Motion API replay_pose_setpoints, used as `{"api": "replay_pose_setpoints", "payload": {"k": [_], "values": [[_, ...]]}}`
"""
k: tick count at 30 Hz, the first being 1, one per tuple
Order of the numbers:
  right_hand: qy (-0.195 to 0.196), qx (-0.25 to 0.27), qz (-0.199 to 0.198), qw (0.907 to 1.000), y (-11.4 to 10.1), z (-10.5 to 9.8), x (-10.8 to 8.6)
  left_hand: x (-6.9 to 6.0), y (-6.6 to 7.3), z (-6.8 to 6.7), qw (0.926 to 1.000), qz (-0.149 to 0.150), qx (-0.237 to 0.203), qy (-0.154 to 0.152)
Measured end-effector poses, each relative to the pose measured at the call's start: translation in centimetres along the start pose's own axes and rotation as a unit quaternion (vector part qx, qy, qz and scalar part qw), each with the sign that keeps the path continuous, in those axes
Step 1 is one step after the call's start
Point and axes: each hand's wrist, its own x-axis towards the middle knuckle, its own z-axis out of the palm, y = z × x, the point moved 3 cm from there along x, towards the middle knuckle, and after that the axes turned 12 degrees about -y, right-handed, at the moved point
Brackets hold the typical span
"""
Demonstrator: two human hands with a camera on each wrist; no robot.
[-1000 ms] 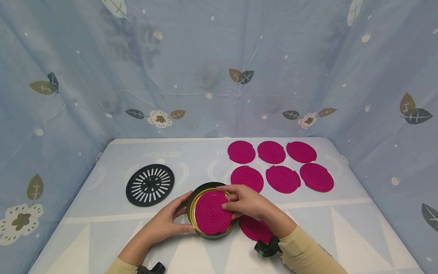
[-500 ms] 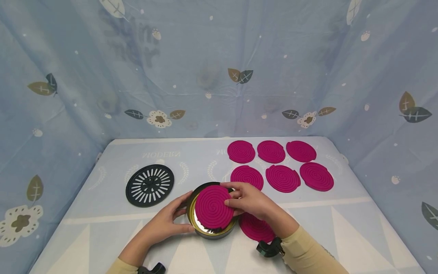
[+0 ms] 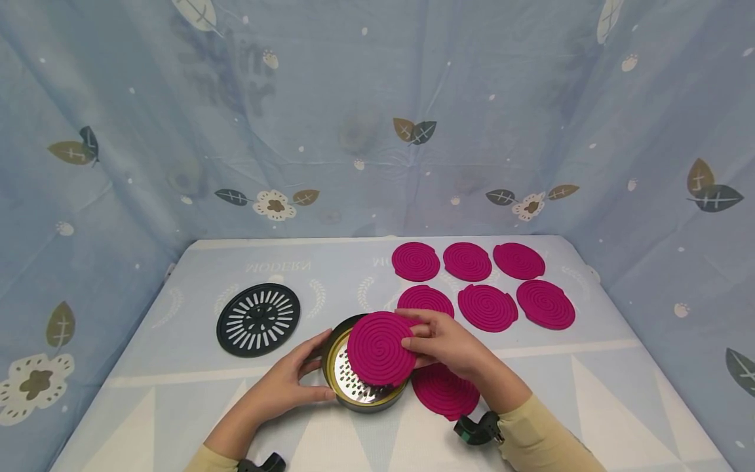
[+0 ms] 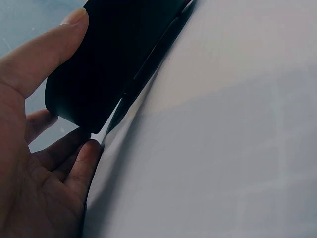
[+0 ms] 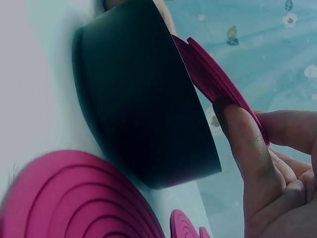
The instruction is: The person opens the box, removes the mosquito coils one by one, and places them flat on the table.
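My left hand (image 3: 295, 380) holds the left side of a round dark tin (image 3: 365, 408), its thumb and fingers spread around the wall. Inside the tin lies a shiny perforated metal plate (image 3: 349, 380) within a yellow rim. Over the tin's right part, my right hand (image 3: 445, 344) pinches a magenta spiral mosquito coil (image 3: 379, 347) by its right edge, between thumb and fingers. In the right wrist view this coil (image 5: 218, 74) is tilted at the tin's open top. The left wrist view shows my thumb on the dark tin wall (image 4: 114, 54).
Another mosquito coil (image 3: 445, 393) lies on the table beside the tin, under my right wrist. Several more coils (image 3: 487, 308) lie in two rows at the back right. A black slotted lid (image 3: 258, 320) rests on the left. A patterned blue cloth (image 3: 354, 131) hangs around the table.
My right hand has raised the mosquito coil and moved it right and away from me, uncovering more of the perforated plate. My left hand stays on the tin.
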Motion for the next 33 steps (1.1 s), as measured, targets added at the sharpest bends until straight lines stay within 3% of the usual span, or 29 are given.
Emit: {"api": "replay_pose_setpoints", "payload": {"k": [10,33], "values": [[0.012,0.009,-0.012,0.9998,-0.1,-0.8,-1.1,0.0,0.0,0.0,0.9998,0.019,0.000,-0.005],[0.059,-0.009,-0.016,0.9981,0.8,-3.3,-4.4,0.0,0.2,0.0,0.9999,-0.011,-0.010,-0.001]]}}
